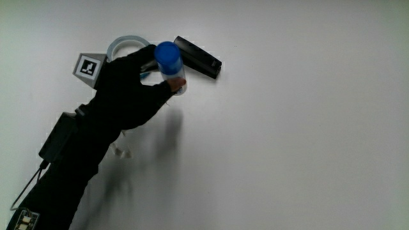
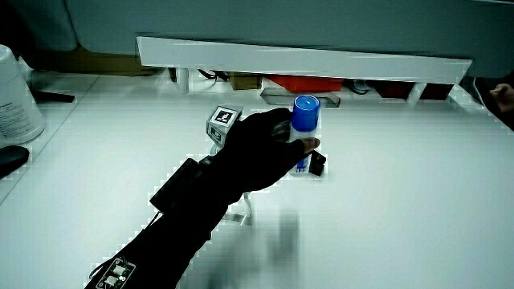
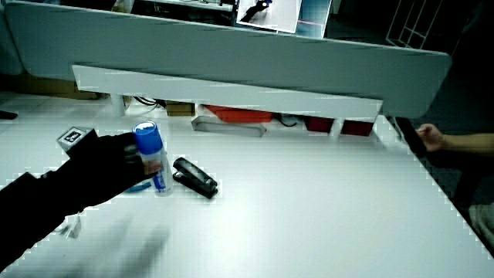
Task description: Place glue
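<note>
The glue (image 1: 169,57) is a white tube with a blue cap, held upright. The hand (image 1: 131,89) is shut around its body, thumb and fingers on the sides. In both side views the glue (image 2: 305,112) (image 3: 148,139) has its base down at the table surface, right beside a black stapler (image 1: 198,57); I cannot tell whether the base touches the table. The hand (image 2: 261,144) (image 3: 100,170) covers the lower part of the tube. A pale blue ring (image 1: 124,45) lies partly hidden under the hand.
The black stapler (image 2: 318,164) (image 3: 195,177) lies flat on the white table. A small clear piece (image 1: 123,152) sits beside the forearm. A white bottle (image 2: 16,96) stands at the table's edge. The low white partition (image 3: 231,93) closes the table.
</note>
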Tool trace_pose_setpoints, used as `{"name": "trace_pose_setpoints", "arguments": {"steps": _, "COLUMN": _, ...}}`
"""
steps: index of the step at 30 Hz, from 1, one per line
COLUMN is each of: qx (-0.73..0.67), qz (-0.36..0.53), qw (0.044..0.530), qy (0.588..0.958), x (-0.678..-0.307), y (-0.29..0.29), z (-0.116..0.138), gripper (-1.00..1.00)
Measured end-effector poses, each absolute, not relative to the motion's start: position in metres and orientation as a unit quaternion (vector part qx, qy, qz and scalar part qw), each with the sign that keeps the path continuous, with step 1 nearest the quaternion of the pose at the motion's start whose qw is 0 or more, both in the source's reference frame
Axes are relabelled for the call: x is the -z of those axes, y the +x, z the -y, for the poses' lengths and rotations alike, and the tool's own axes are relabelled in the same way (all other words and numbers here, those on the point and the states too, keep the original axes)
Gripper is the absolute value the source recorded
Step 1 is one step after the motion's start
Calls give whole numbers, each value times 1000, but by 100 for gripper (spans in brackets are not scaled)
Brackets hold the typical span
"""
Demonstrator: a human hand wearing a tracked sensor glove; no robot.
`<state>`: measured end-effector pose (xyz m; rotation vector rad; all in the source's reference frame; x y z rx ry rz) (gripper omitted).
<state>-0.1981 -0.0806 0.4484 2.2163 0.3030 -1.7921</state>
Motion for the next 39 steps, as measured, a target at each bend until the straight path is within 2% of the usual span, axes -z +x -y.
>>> {"name": "trace_pose_setpoints", "arguments": {"steps": 14, "qx": 588, "qz": -8, "qw": 130, "qy": 798, "x": -499, "y": -243, "z": 81, "gripper": 0}}
{"name": "trace_pose_setpoints", "arguments": {"steps": 26, "qx": 584, "qz": -3, "qw": 135, "qy": 800, "x": -514, "y": -241, "z": 74, "gripper": 0}}
{"name": "trace_pose_setpoints", "arguments": {"steps": 32, "qx": 578, "qz": 8, "qw": 140, "qy": 804, "x": -518, "y": -244, "z": 71, "gripper": -38}}
{"name": "trace_pose_setpoints", "arguments": {"steps": 36, "qx": 602, "qz": 14, "qw": 142, "qy": 786, "x": -517, "y": -247, "z": 67, "gripper": -62}}
{"name": "trace_pose_setpoints", "arguments": {"steps": 39, "qx": 594, "qz": 22, "qw": 145, "qy": 791, "x": -514, "y": -254, "z": 60, "gripper": -81}}
